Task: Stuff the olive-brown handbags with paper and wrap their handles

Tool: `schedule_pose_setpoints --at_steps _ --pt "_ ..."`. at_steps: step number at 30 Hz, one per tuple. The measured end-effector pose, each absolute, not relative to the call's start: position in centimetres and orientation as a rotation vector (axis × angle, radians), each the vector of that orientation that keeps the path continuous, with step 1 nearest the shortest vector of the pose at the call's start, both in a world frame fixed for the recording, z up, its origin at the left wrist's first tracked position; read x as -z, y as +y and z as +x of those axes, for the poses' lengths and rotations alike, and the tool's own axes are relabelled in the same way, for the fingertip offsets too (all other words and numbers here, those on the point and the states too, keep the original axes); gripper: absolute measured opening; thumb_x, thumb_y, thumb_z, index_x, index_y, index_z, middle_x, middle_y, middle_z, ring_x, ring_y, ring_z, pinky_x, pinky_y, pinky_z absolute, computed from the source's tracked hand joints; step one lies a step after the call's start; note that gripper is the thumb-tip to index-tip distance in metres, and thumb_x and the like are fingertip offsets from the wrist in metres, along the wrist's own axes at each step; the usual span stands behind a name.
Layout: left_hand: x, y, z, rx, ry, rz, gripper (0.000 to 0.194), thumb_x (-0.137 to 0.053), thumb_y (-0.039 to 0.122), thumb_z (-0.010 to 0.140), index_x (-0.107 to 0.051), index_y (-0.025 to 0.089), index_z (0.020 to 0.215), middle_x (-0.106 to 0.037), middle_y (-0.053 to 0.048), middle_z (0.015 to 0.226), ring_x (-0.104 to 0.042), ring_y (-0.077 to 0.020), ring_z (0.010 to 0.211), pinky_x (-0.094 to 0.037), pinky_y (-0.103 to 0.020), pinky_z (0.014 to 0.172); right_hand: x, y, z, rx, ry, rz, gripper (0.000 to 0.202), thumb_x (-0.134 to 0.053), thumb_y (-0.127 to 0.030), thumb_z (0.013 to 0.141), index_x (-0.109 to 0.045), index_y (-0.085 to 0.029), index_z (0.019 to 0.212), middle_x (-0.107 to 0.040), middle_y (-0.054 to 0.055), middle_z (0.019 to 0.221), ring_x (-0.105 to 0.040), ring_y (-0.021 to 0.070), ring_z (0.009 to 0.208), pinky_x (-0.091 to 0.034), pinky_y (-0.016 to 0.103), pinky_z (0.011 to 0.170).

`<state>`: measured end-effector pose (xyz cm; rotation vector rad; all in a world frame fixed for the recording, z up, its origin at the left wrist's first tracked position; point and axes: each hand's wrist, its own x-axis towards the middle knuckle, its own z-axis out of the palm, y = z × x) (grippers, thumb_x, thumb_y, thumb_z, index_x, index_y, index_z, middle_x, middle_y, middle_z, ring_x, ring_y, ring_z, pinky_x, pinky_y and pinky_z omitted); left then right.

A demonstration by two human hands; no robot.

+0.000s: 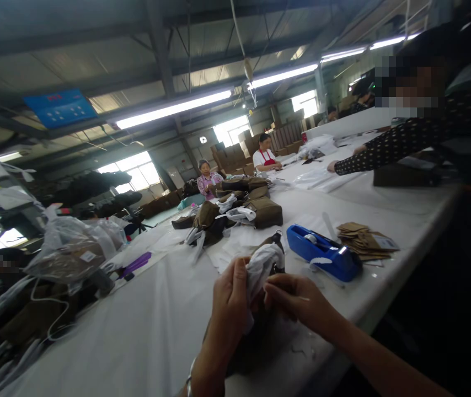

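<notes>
A dark bag point(256, 336) lies on the white table in front of me, with a bundle of thin white wrapping point(265, 263) around its upper part. My left hand point(231, 298) is closed round the wrapping from the left side. On the right, my right hand point(291, 295) is pinched at the edge of the wrapping; what its fingertips hold is too small to make out. A blue tape dispenser point(322, 252) stands just beyond my right hand. Behind it lies a stack of brown paper tags point(363, 240).
Olive-brown bags point(239, 204) are piled farther up the table point(136, 325). A filled clear plastic bag point(78, 248) and purple strips point(136, 264) are at left. One person's dotted sleeve point(380, 149) reaches in from the right; two people sit beyond.
</notes>
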<state>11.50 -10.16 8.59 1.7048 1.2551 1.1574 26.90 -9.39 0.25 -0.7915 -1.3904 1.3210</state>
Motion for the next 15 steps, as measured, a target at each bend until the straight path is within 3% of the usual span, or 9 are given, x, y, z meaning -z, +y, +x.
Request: schedule_pose_setpoints --at_steps 4,8,11,15 --pt "-8.2 -10.5 11.2 -1.231 1.233 1.551 0.04 -0.056 0.06 0.094 -0.054 0.02 0.099 -0.061 0.004 0.066 -0.052 -0.0101 0.043 -0.04 -0.02 0.04 -2.1 -9.3 26.0 -1.232 -1.306 -0.724 0.036 -0.065 -0.049 0.092 -0.066 -0.015 0.08 -0.058 -0.002 0.057 -0.049 0.0081 0.046 -0.035 0.019 0.044" --pt "-8.2 -10.5 11.1 -1.281 1.099 1.347 0.044 -0.061 0.059 0.092 -0.049 0.021 0.112 -0.06 0.006 0.069 -0.05 -0.0087 0.043 -0.041 -0.018 0.039 -2.9 -9.4 25.8 -1.19 -1.387 -0.706 0.031 -0.06 -0.044 0.096 -0.067 -0.016 0.087 -0.065 0.0 0.064 -0.054 0.0088 0.05 -0.04 0.019 0.048" --pt "-8.4 -10.3 11.1 -1.2 1.054 1.352 0.041 -0.063 0.058 0.091 -0.058 0.018 0.097 -0.056 0.006 0.063 -0.047 -0.0071 0.045 -0.04 -0.015 0.04 -3.5 -9.6 25.9 -1.212 -1.457 -0.719 0.032 -0.059 -0.046 0.096 -0.069 -0.015 0.092 -0.069 0.001 0.069 -0.058 0.0101 0.052 -0.043 0.02 0.049" --pt "-8.4 -9.5 11.0 -1.235 1.15 1.409 0.048 -0.065 0.061 0.088 -0.055 0.017 0.073 -0.049 0.006 0.054 -0.044 -0.0065 0.044 -0.038 -0.015 0.039 -4.0 -9.4 27.0 -1.215 -1.547 -0.734 0.04 -0.056 -0.053 0.097 -0.07 -0.015 0.093 -0.073 0.005 0.081 -0.066 0.0132 0.062 -0.051 0.022 0.056"
